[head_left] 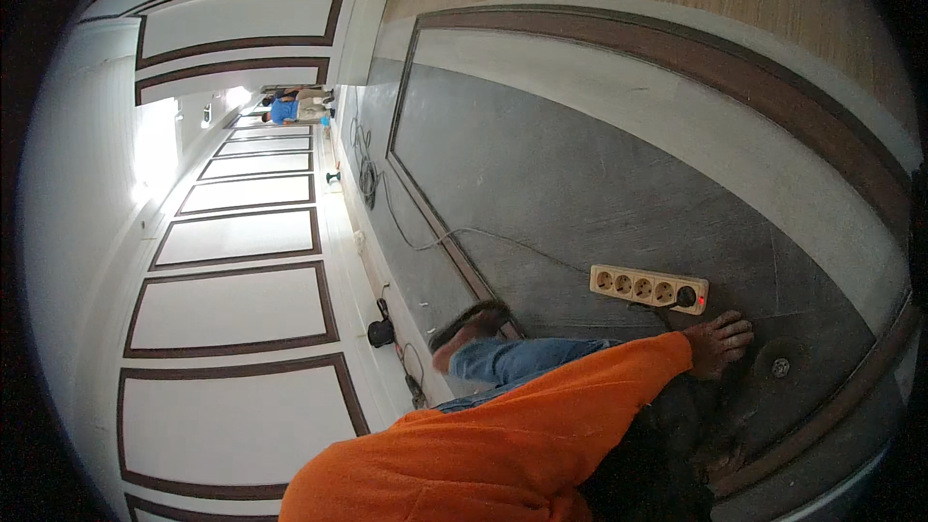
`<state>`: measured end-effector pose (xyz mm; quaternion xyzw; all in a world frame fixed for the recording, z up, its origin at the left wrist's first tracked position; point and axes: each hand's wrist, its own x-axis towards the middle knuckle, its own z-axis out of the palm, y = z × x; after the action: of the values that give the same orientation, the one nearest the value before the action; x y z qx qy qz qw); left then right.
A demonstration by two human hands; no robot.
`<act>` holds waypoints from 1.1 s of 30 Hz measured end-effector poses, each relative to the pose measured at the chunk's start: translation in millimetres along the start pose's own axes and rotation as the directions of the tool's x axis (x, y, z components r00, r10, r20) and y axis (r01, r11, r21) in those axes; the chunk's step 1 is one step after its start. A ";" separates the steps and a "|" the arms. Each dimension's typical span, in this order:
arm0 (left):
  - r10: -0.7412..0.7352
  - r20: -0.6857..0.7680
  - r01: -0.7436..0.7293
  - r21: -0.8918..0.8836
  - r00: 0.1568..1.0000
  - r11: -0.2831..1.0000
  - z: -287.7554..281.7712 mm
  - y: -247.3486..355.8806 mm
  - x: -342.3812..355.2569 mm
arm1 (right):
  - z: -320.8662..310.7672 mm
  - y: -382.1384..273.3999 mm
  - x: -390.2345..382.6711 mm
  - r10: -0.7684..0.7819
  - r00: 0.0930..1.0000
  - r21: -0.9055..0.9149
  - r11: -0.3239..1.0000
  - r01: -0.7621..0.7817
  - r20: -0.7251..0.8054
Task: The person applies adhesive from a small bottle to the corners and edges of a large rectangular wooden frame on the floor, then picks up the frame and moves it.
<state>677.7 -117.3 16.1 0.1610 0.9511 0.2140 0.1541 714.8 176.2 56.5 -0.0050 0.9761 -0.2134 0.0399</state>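
My left hand [718, 344], at the end of an orange sleeve [541, 416], reaches down to the grey floor with its fingers spread and bent. It is beside the end of a cream power strip [630, 281], which has several sockets in a row. A black plug [685, 296] sits in the end socket, close to a small red light. Just past my fingers is a dark round disc with a metal centre [780, 366]. In the deep shadow below, a dim brownish shape may be my right hand [721, 464]; its fingers do not show clearly.
A jeans leg [522, 360] and a foot [464, 336] lie beyond my arm. A grey cable [503, 235] runs from the strip to a coil [368, 182]. By the panelled wall [232, 311] is a black object [381, 332] with cord. People [295, 108] stand far down the corridor.
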 end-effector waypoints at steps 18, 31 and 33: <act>-0.128 -0.036 0.128 -0.022 0.991 0.992 -3.5 0.7 -13.2 | 50.8 -12.5 -92.1 -0.343 0.863 -0.100 0.938 0.330 -0.371; -0.783 0.131 0.780 -0.278 0.608 0.560 -238.7 -91.0 -578.6 | -68.7 -123.1 -140.6 -0.148 0.957 -0.081 0.988 0.132 -0.250; -0.703 -0.170 0.645 -0.294 0.691 0.705 -214.7 -146.2 -669.2 | -68.0 -162.9 -156.2 -0.209 0.965 -0.047 0.978 0.204 -0.157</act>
<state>1167.6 -568.3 284.2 -0.2494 0.9263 0.2611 0.1074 863.9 60.6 197.8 -0.0901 0.9734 -0.2013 -0.0616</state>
